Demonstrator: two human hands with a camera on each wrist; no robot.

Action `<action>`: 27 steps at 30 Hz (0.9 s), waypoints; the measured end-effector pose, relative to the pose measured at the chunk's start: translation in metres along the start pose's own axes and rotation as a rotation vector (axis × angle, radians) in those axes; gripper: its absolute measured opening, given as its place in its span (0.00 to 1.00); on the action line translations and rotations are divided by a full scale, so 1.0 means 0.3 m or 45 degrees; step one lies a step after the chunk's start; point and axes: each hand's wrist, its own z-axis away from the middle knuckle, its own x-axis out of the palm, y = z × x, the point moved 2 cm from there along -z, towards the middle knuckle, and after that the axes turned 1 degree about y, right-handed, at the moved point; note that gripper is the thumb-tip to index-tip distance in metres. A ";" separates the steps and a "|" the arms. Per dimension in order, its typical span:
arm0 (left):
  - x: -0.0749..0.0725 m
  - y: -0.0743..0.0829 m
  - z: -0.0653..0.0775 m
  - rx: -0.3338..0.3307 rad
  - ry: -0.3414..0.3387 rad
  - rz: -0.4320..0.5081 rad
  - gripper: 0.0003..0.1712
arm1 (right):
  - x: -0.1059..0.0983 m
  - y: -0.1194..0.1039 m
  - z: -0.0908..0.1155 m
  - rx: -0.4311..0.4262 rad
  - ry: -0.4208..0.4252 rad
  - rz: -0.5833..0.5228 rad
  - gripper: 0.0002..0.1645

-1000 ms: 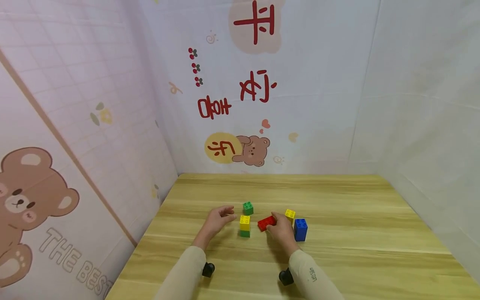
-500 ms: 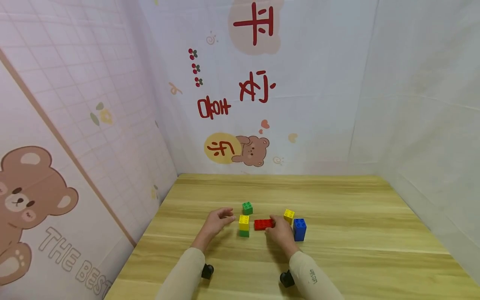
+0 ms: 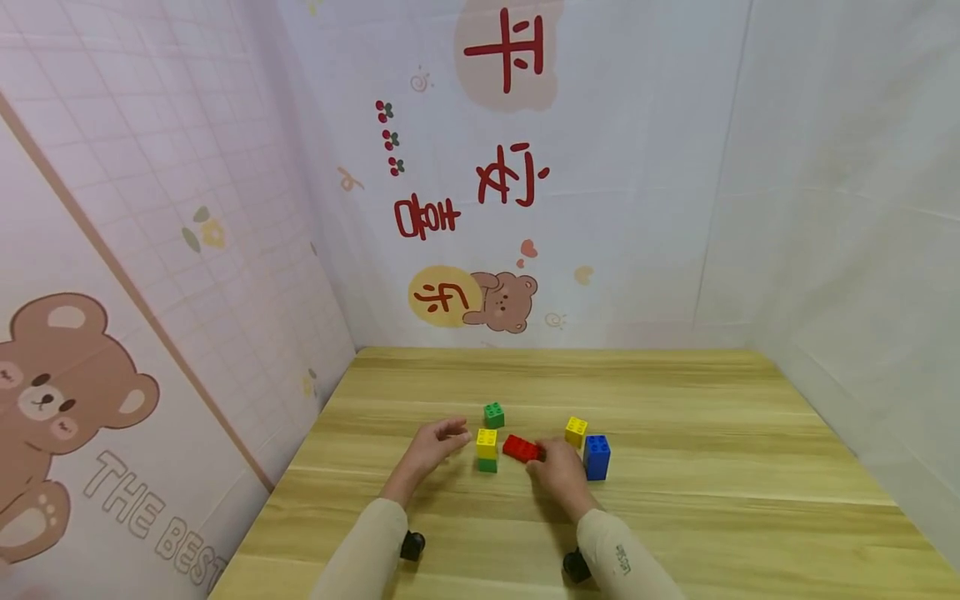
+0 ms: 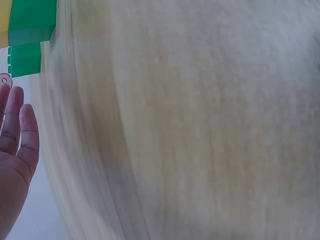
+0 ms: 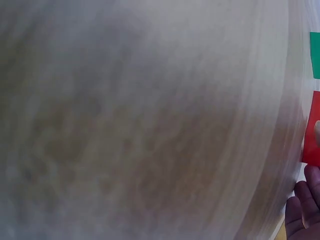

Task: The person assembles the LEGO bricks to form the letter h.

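My right hand (image 3: 561, 468) pinches the right end of a red toy brick (image 3: 522, 448), which has two rows of studs on top and lies at a slant. In the right wrist view the red brick (image 5: 310, 135) shows at the right edge, above the curled fingers of the hand (image 5: 304, 212). Just left of it stands a stack (image 3: 487, 450), a yellow brick on a green one. My left hand (image 3: 433, 446) holds nothing; its loosely bent fingers point at the stack. A small green brick (image 3: 493, 415) sits behind the stack, also seen from the left wrist.
To the right of my right hand stand a small yellow brick (image 3: 575, 430) and a taller blue block (image 3: 597, 457). All sit on a wood-grain table (image 3: 712, 533). A printed cloth (image 3: 637, 208) hangs behind the table's far edge and along its sides.
The red brick has turned clockwise in my right hand's grip and shifted slightly left toward the stack. My left hand has stayed nearly still.
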 end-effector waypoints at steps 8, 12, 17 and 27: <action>0.026 0.010 -0.001 0.052 -0.128 0.011 0.34 | -0.005 0.002 -0.001 -0.045 0.006 -0.014 0.20; 0.043 0.016 -0.008 0.053 -0.146 0.011 0.35 | -0.012 -0.008 -0.004 -0.028 -0.014 -0.069 0.19; 0.057 0.018 -0.020 0.025 -0.135 0.017 0.32 | -0.027 -0.023 -0.014 0.011 -0.015 -0.131 0.20; 0.071 0.007 -0.026 0.029 -0.080 0.029 0.22 | -0.089 -0.088 -0.011 -0.069 0.056 -0.164 0.20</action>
